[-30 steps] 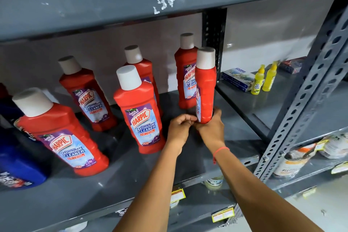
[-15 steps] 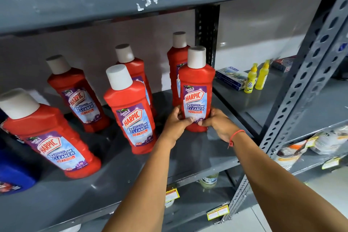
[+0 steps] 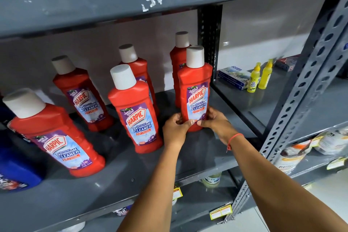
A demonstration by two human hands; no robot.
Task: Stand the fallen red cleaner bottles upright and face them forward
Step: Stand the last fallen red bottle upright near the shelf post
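While both hands, left hand (image 3: 176, 128) and right hand (image 3: 216, 123), clasp the right-hand red bottle (image 3: 194, 88) at its base, square label forward, then release gently.

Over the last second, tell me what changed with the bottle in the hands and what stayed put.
The held bottle was turned from edge-on to label forward and now stands on the shelf in front of the rear right bottle. The left hand and right hand still grip its base. The other four red bottles kept their places, upright.
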